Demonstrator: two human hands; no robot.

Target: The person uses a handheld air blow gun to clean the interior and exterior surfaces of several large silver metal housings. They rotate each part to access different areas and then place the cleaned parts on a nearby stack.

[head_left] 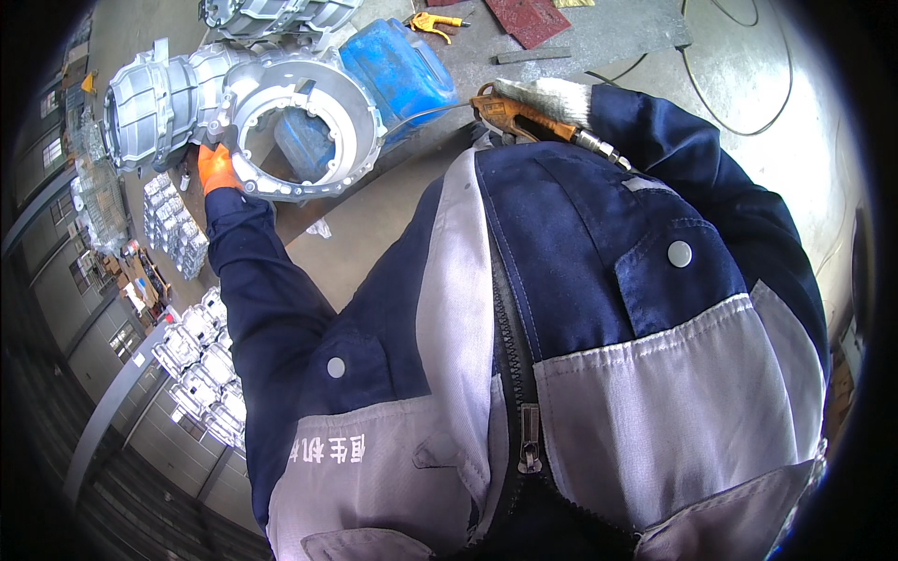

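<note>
I am reaching toward ten o'clock with my left hand (218,168), in an orange glove, and it is touching the big silver metal ring (354,107) at the ring's eight-o'clock edge. My fingertips are partly hiding there, so I cannot tell how far they are curling or how hard they are gripping.

The ring is sitting between ten and eleven o'clock in my view, its wide round hole facing me, with more blue plastic showing through it.

Toward one o'clock my right hand (557,99), in a white glove, is wrapping around an orange air gun (505,112), closing firmly on the handle. Its thin nozzle (428,116) is pointing toward nine o'clock and ending near the ring's outer wall; whether it is touching, I cannot tell.

A blue plastic jug (400,70) is lying just beyond the ring, at the ring's two o'clock. Other silver castings (150,107) are standing close by at its nine and eleven o'clock. A yellow air gun (436,25) is resting at twelve, with a dark red sheet (530,19) lying just to its right and a dark bar (533,56) below that sheet. A hose (790,75) is curving across the floor at two o'clock, and stacked metal parts (199,360) are standing at eight.
</note>
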